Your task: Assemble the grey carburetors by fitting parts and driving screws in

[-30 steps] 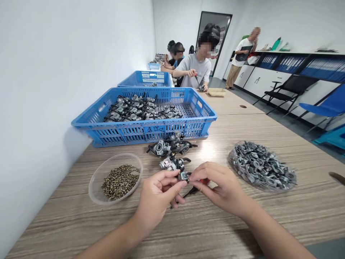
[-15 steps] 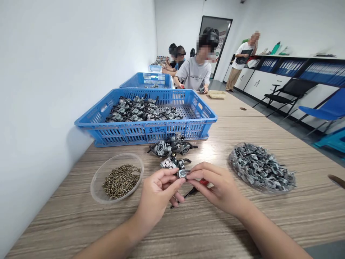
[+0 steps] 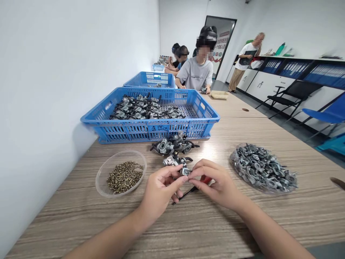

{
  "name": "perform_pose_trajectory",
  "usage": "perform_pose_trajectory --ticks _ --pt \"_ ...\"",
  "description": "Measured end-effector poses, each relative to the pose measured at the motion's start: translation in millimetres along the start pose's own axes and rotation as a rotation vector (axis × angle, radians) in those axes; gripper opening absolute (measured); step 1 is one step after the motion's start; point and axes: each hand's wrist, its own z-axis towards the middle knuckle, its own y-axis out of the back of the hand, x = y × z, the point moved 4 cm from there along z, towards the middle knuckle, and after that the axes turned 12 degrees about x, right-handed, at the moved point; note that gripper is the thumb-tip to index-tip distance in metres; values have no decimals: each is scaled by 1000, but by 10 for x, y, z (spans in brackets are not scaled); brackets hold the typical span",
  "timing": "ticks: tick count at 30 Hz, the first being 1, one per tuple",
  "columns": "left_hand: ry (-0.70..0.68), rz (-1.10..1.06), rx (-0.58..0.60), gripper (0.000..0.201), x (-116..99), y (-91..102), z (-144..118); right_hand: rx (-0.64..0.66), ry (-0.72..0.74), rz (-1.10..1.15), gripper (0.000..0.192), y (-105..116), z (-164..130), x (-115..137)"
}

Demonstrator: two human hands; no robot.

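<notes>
At far left on the wooden table (image 3: 81, 219), I see a clear dish of brass screws (image 3: 122, 177), with a blue crate (image 3: 151, 127) of grey assemblies behind it. My left hand (image 3: 159, 192) pinches a small metal bracket (image 3: 185, 172) between thumb and fingertips, just above the table's middle. My right hand (image 3: 215, 185) closes on the same bracket from the other side, and seems also to grip a red-handled screwdriver (image 3: 194, 187), though the fingers hide most of it. Loose carburettor bodies (image 3: 174, 151) lie just beyond. At right sits a dish of grey metal parts (image 3: 264, 169).
</notes>
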Motion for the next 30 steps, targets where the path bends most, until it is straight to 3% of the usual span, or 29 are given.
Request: perform_pose_trajectory --ticks 6,10,15,19,26,30 --pt "11 10 30 59 20 -55 -38 21 -174 224 17 -3 -33 -103" --pt "15 12 39 56 30 -77 -62 104 -179 358 20 -23 -23 -174" --pt "-21 49 42 49 48 -74 -71 102 -171 494 24 -43 -14 -219" --pt "-77 112 88 42 52 -65 -60 115 -206 454 29 -18 -2 -216" --pt "-64 125 158 37 69 -58 -50 147 -145 280 34 104 -2 -192" --pt "-3 62 127 49 85 -69 -43 154 -143 289 35 68 -12 -213"
